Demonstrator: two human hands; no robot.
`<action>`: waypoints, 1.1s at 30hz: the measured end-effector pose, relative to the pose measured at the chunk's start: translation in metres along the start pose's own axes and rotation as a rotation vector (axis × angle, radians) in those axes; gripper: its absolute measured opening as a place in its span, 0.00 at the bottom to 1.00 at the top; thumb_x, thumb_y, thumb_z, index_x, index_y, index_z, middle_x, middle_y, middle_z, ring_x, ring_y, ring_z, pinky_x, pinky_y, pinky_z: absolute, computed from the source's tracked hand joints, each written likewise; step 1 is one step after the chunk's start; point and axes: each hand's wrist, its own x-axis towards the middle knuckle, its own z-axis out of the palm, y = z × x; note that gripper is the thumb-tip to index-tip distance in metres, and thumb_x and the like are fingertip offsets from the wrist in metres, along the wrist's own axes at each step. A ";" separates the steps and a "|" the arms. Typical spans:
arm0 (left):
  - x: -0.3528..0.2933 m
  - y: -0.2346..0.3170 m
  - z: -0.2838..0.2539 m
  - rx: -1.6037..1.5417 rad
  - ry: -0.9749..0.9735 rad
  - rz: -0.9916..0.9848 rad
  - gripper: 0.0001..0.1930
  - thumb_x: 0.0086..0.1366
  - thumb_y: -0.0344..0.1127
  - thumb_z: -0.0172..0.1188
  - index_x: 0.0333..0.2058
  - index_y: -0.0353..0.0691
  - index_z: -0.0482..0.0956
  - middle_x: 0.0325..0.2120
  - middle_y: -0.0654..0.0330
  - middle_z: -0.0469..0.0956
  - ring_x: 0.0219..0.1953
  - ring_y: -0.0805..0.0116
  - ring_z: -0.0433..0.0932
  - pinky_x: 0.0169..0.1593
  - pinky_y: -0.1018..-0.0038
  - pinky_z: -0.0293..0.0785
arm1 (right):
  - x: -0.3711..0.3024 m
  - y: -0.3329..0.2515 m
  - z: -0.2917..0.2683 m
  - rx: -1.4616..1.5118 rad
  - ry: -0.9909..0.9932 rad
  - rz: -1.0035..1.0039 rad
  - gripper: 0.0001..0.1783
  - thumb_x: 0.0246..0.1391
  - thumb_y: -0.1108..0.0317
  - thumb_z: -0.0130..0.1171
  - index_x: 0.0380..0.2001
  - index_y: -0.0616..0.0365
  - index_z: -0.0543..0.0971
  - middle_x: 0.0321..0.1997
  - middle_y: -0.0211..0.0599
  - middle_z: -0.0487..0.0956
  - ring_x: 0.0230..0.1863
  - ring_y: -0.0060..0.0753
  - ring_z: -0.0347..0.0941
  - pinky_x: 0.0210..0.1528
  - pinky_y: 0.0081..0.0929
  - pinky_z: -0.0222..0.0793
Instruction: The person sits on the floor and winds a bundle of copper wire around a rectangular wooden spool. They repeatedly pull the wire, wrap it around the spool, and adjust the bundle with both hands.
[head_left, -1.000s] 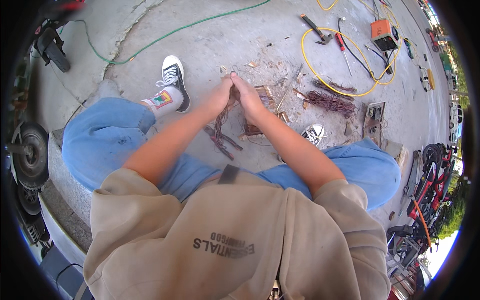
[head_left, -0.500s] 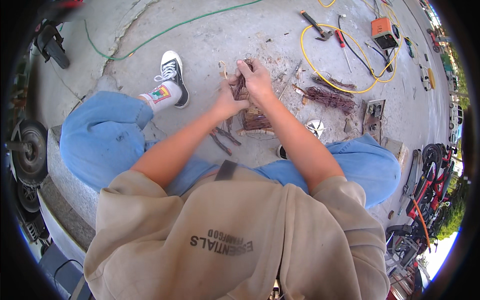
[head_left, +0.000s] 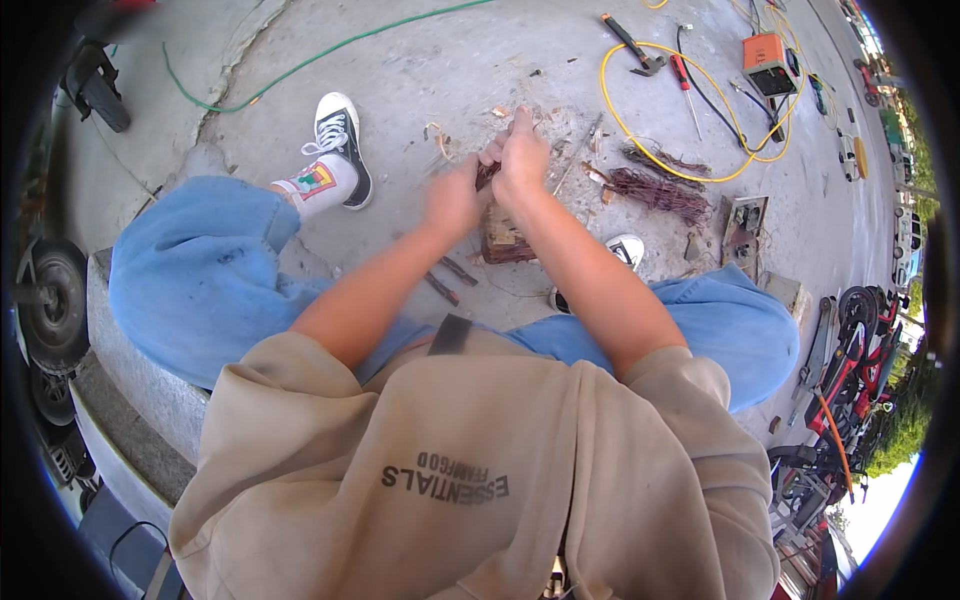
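Note:
My left hand [head_left: 455, 197], somewhat blurred by motion, is closed round a bundle of thin reddish-brown wire [head_left: 487, 175]. Pressed against it from the other side, my right hand [head_left: 523, 165] grips the same bundle, and most of the wire is hidden by the fingers. Just below the hands a block wound with similar brown wire [head_left: 505, 242] lies on the concrete, partly covered by my right forearm. Left of that block a pair of pliers [head_left: 440, 288] shows mainly its dark handles with reddish ends.
Right of my hands lie bundles of brown wire [head_left: 660, 195] and a small metal box [head_left: 745, 228]. Farther off are a hammer [head_left: 635, 45], a red screwdriver [head_left: 685, 85], a looped yellow cable [head_left: 608, 100] and an orange-and-black device [head_left: 768, 62]. A green hose [head_left: 330, 60] crosses the far left.
Both hands have drawn together round the wire, the left rising slightly and turning over. The wire ends that stuck out above and below the hands are now mostly covered.

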 end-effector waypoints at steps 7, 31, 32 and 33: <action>0.015 -0.031 -0.017 -0.655 -0.302 -0.417 0.19 0.64 0.49 0.61 0.37 0.35 0.80 0.23 0.61 0.78 0.23 0.76 0.74 0.28 0.76 0.71 | 0.032 -0.038 -0.008 -1.257 -0.473 -1.433 0.27 0.51 0.58 0.65 0.48 0.63 0.69 0.47 0.48 0.74 0.46 0.45 0.73 0.49 0.42 0.70; 0.012 -0.020 -0.023 0.069 -0.159 0.123 0.11 0.58 0.40 0.62 0.36 0.42 0.77 0.28 0.51 0.79 0.33 0.50 0.79 0.36 0.60 0.75 | 0.019 -0.064 -0.051 -1.826 -0.983 -0.347 0.24 0.54 0.50 0.61 0.40 0.63 0.80 0.33 0.53 0.80 0.35 0.46 0.77 0.40 0.37 0.71; 0.006 -0.017 -0.028 0.052 -0.176 0.081 0.11 0.60 0.40 0.61 0.38 0.42 0.76 0.29 0.50 0.79 0.34 0.50 0.79 0.38 0.59 0.74 | 0.020 -0.066 -0.051 -1.768 -0.988 -0.368 0.23 0.55 0.51 0.62 0.41 0.63 0.79 0.33 0.50 0.81 0.35 0.41 0.77 0.41 0.35 0.71; 0.002 -0.017 -0.032 0.035 -0.194 0.041 0.12 0.61 0.40 0.60 0.40 0.41 0.75 0.31 0.50 0.79 0.35 0.49 0.78 0.39 0.59 0.74 | 0.021 -0.068 -0.051 -1.709 -0.992 -0.387 0.23 0.56 0.52 0.62 0.42 0.63 0.79 0.34 0.47 0.81 0.36 0.37 0.77 0.41 0.34 0.71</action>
